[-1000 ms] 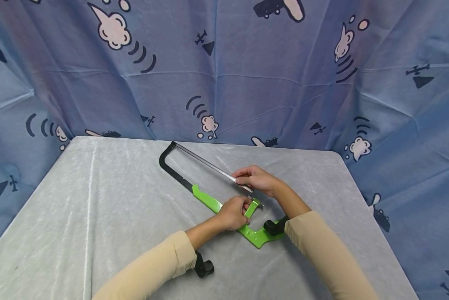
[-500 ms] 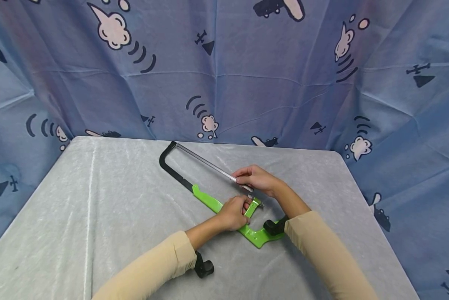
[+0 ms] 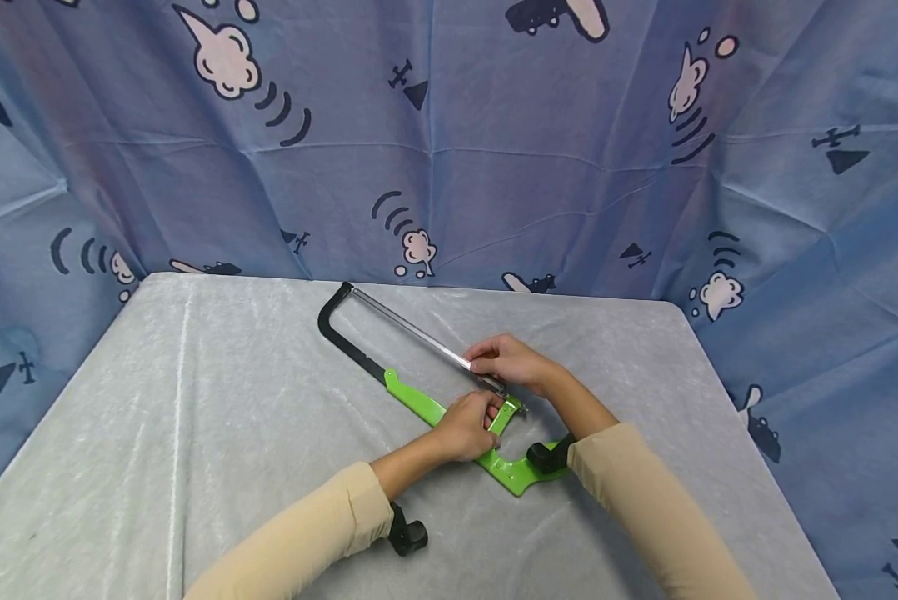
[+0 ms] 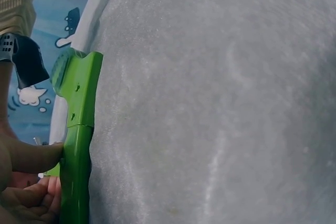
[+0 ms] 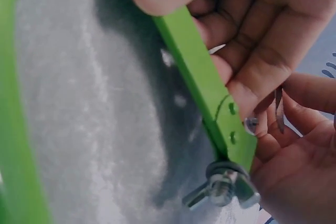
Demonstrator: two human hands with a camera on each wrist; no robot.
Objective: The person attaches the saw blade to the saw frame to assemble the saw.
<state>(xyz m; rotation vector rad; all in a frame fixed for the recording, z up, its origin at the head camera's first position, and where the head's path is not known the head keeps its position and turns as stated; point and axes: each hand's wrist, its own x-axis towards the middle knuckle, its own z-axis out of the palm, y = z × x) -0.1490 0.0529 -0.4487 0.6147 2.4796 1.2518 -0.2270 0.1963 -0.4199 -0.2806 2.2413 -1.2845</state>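
A hacksaw with a green and black frame lies diagonally on the table. My left hand grips the green arm near the handle, with the thumb pressed on the frame in the left wrist view. At that arm's tip, the right wrist view shows a wing nut and a small metal pin. My right hand pinches the silver blade near its closer end, right by the pin. The blade's far end meets the black frame's tip. Fingers partly hide the closer end.
Grey-white plush cloth covers the table. A blue patterned curtain hangs behind and at both sides. Black wrist mounts stick out from both cuffs; the right one overlaps the saw's handle.
My right hand has moved slightly down, bringing the blade's closer end to the tip of the green arm. My left hand and the frame have stayed put.
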